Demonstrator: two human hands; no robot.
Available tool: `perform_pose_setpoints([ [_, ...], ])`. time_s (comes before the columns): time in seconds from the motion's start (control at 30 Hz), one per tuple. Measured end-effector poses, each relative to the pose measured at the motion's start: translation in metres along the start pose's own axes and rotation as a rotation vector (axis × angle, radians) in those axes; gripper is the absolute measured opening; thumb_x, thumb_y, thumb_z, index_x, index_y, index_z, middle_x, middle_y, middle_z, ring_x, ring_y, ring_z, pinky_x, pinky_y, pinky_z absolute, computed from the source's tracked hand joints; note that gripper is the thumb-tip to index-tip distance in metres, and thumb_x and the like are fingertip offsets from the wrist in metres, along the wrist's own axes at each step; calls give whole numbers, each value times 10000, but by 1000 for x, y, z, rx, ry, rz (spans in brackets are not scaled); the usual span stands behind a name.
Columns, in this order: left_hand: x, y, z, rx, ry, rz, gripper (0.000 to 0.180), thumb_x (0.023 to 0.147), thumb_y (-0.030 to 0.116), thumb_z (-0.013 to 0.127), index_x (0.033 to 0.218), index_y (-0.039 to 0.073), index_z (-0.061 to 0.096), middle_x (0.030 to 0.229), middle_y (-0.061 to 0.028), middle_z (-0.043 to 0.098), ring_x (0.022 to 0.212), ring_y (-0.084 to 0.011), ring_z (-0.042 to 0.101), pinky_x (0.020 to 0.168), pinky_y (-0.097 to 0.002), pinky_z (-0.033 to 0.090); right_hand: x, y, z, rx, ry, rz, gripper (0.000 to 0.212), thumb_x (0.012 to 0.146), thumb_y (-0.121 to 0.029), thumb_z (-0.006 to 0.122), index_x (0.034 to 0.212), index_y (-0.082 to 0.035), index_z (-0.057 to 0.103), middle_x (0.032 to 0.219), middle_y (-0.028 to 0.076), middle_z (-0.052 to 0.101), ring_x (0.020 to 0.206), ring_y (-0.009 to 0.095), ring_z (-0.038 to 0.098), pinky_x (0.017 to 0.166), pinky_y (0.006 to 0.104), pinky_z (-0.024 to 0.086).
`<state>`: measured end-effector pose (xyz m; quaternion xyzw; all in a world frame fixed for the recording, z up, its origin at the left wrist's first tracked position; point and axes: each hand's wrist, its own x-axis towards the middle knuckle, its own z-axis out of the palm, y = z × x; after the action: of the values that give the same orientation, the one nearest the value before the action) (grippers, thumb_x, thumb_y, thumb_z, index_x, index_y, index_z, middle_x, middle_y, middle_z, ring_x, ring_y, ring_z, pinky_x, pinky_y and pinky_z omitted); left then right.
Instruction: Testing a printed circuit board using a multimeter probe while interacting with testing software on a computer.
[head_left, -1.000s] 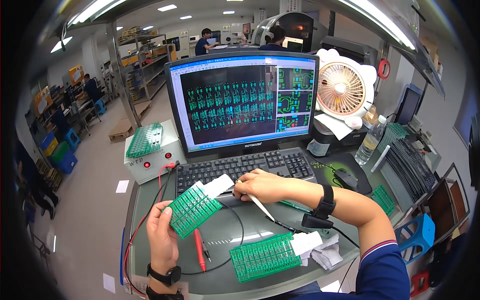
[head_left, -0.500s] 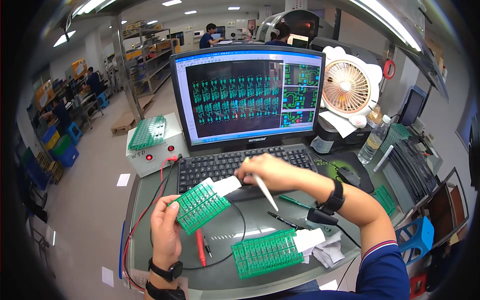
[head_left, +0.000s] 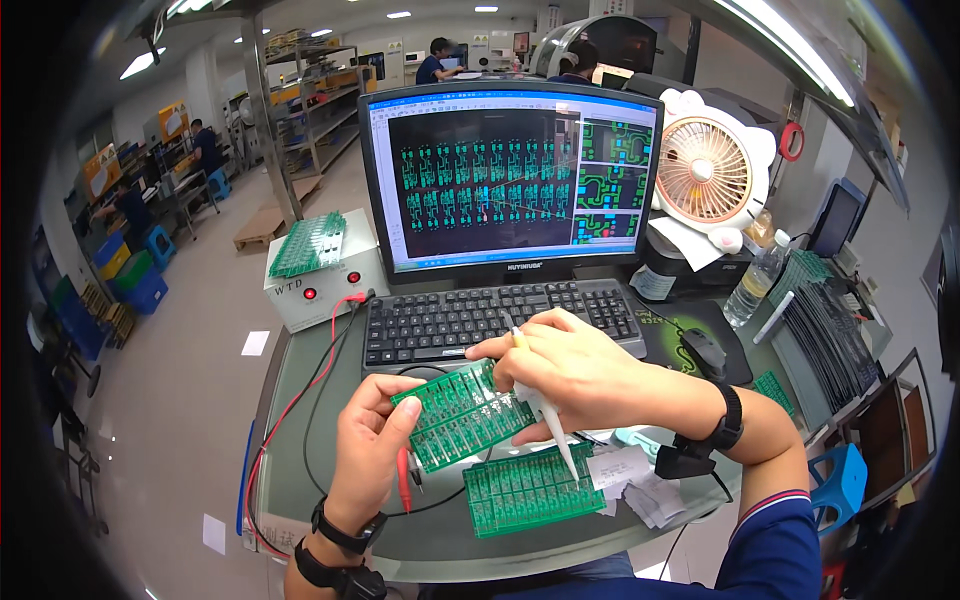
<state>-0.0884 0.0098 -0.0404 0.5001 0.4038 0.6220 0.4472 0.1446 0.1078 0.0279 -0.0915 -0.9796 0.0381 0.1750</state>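
Observation:
My left hand grips a green circuit board panel by its left edge, thumb on top, holding it tilted above the table. Over the panel's right end is my right hand, its fingers around that end. A white pen-shaped tool with a yellow part is held in the same hand, its tapered end pointing down. The right hand hides that end of the panel. Below, a second green panel lies on the table, with a white paper slip at its right end.
Behind the hands are a black keyboard and a monitor. A red test probe lies beneath the held panel. At the right sit a mouse, a water bottle and a fan. A white box carries another panel at the left.
My right hand has come down onto the right end of the held panel, where a white slip was visible before. The left hand and panel have shifted right. The whole view has also shifted slightly.

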Motion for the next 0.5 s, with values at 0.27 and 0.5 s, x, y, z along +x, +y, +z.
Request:
perform_pose_setpoints([
  [0.27, -26, -9, -34, 1301, 8, 56, 454, 876, 465, 618, 854, 11, 609, 630, -108, 618, 562, -228, 635, 526, -333, 476, -39, -18, -25, -1, 81, 72, 564, 673, -464, 806, 969, -102, 491, 1141, 46, 626, 1002, 230, 606, 919, 402, 406],
  [0.5, -25, -42, -46, 1652, -209, -97, 490, 831, 493, 587, 683, 26, 600, 597, -139, 619, 554, -302, 625, 542, -381, 491, -58, -22, -12, 82, 39, 57, 623, 646, -510, 797, 978, -78, 495, 1054, 31, 622, 985, 224, 604, 896, 408, 408],
])
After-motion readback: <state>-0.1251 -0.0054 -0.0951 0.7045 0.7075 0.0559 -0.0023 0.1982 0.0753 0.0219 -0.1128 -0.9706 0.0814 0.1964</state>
